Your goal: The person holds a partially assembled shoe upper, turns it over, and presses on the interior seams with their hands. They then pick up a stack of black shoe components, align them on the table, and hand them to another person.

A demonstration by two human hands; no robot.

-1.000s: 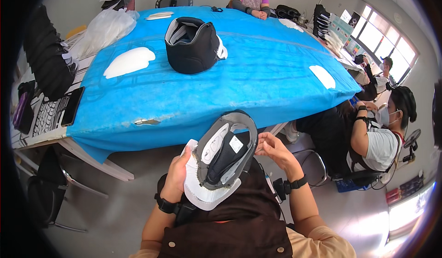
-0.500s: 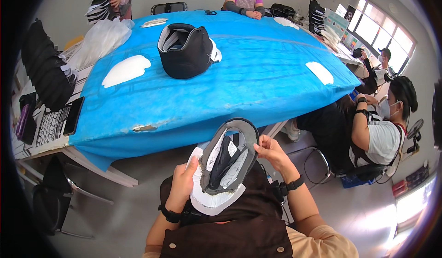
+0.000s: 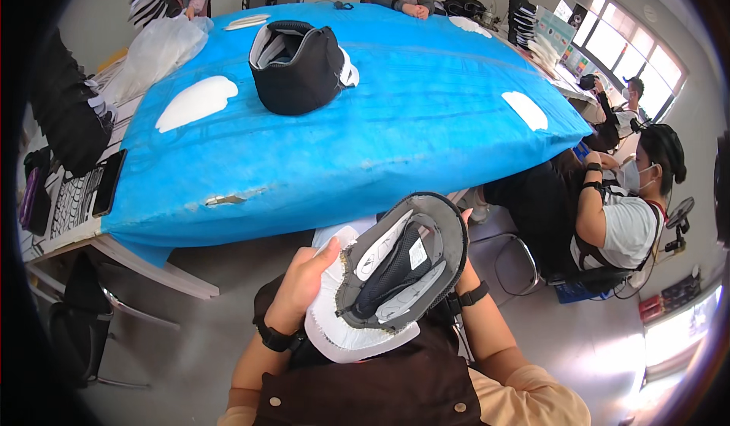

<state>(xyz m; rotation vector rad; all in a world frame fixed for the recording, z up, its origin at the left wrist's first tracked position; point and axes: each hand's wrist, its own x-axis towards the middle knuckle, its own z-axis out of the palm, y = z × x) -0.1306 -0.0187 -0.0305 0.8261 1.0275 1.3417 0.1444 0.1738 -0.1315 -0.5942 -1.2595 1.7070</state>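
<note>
A shoe upper point(image 3: 460, 274) with grey padded lining, a black mesh tongue part inside and a white stitched edge is held above my lap, its inside turned up toward me. My left hand point(image 3: 306, 281) grips its white left edge, thumb on top and fingers underneath. On the other side, my right hand point(image 3: 468, 255) supports the dark rim from behind; most of its fingers are hidden by the upper. Past the table's front edge, a black shoe upper point(image 3: 296, 87) with grey lining and a white part on its right stands on the blue cloth.
Flat white pieces point(image 3: 196, 104) lie on the blue-covered table point(image 3: 304, 160). A stack of black uppers point(image 3: 65, 114), a phone point(image 3: 110, 182) and a clear plastic bag point(image 3: 156, 57) are at the left. A seated co-worker point(image 3: 620, 213) and a chair point(image 3: 506, 266) are at the right.
The upper has turned and tilted, coming closer and slightly right. My right hand has slipped from its top edge to behind it. My view has shifted a little downward.
</note>
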